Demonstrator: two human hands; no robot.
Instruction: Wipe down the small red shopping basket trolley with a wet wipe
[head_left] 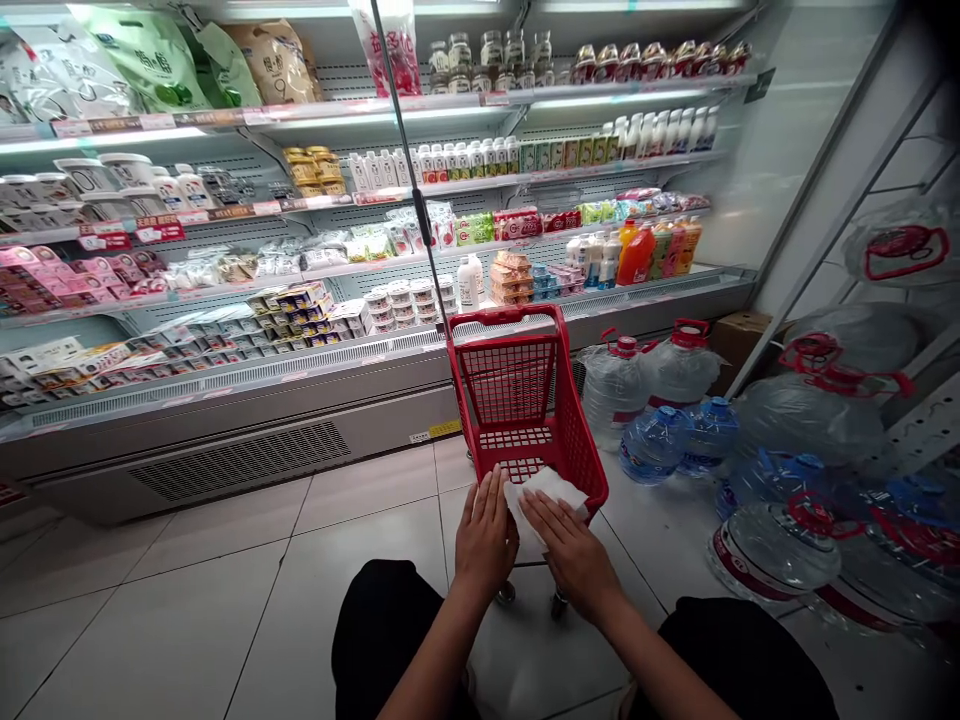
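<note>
A small red shopping basket on wheels [525, 390] stands on the tiled floor in front of me, its near rim close to my hands. A white cloth or paper wipe [551, 488] lies over that near rim. My left hand [486, 535] rests on the rim at the wipe's left side, fingers together and stretched forward. Flat on the wipe lies my right hand [570, 545], fingers extended and pressing it down. My knees in black trousers show at the bottom of the view.
An open refrigerated shelf unit [300, 260] full of dairy packs, bottles and boxes runs along the left and back. Several large water jugs [780, 440] with red and blue caps lie on the floor at the right. A thin pole [409, 160] rises from the basket.
</note>
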